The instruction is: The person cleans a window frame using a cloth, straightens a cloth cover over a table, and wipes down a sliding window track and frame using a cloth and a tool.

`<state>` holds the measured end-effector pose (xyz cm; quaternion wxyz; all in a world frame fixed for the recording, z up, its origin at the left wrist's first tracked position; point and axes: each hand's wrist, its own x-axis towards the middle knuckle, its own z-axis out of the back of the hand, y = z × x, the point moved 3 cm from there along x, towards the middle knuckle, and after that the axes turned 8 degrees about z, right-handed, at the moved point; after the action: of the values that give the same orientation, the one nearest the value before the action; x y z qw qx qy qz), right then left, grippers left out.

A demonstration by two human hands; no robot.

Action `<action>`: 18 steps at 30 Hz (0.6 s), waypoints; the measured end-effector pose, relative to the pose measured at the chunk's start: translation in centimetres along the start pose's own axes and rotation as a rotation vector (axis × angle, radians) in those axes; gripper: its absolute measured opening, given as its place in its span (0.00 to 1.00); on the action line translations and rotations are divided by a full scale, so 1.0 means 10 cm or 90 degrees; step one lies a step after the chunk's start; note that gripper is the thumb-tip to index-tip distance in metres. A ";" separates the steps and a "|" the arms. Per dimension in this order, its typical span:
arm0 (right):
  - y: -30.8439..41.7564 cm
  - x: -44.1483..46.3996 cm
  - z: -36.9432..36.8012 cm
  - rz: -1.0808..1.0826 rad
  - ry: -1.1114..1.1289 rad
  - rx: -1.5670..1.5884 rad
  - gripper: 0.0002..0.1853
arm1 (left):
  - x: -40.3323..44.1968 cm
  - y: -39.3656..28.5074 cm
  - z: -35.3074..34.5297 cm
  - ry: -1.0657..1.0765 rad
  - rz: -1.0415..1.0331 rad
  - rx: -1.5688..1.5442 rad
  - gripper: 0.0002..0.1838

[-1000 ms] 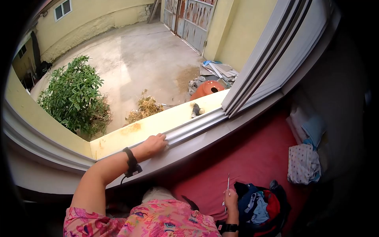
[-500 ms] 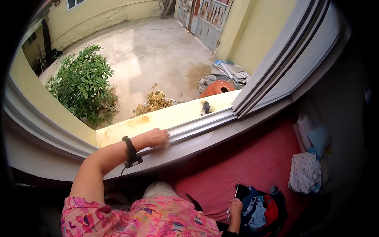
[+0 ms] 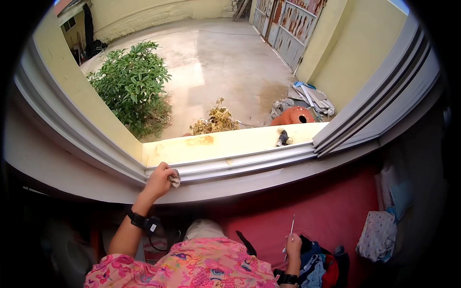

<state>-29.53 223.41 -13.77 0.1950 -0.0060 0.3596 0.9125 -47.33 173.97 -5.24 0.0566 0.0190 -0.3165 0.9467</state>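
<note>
My left hand (image 3: 159,181) is closed on a crumpled, greyish-brown rag (image 3: 175,178). It is at the left end of the white window track (image 3: 240,167), close to the corner where the sill meets the side frame. Lower right, my right hand (image 3: 293,245) grips a thin, pale metallic rod (image 3: 292,224) that points up, its lower end showing below the fingers. What kind of tool the rod is I cannot tell. Under and beside that hand lies a pile of dark, blue and red clothes (image 3: 317,266).
White sliding sashes (image 3: 372,89) are stacked at the right of the window. A small black object (image 3: 282,138) lies on the yellow outer ledge (image 3: 216,144). A red-covered surface (image 3: 269,206) is below the sill, with a dotted fabric bundle (image 3: 377,235) at right. Outside stand a bush (image 3: 129,81) and an orange pot (image 3: 294,116).
My left hand has moved left along the track to the corner, and the rag now shows in it. The view has shifted. My right hand still holds the rod.
</note>
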 end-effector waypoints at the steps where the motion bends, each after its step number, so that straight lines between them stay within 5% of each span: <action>1: 0.01 0.06 -0.03 0.008 0.009 0.000 0.12 | -0.10 0.06 0.07 -0.073 0.026 0.015 0.13; 6: 0.34 0.24 -0.10 -0.050 0.110 0.034 0.12 | -0.39 0.46 -0.13 -0.126 0.160 0.187 0.08; 9: 0.02 0.34 -0.26 0.027 0.089 -0.019 0.12 | -0.35 0.46 -0.25 -0.154 0.157 0.232 0.09; 13: 0.04 0.27 -0.22 -0.015 0.123 0.058 0.12 | -0.13 0.32 -0.42 0.020 0.295 0.420 0.08; 18: 0.04 0.21 -0.18 -0.041 0.117 0.079 0.12 | 0.31 -0.39 -0.83 0.143 0.234 0.512 0.07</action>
<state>-31.82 222.65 -15.19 0.1901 -0.0892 0.4312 0.8775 -49.93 182.36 -9.36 -0.0904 -0.1198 0.0865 0.9849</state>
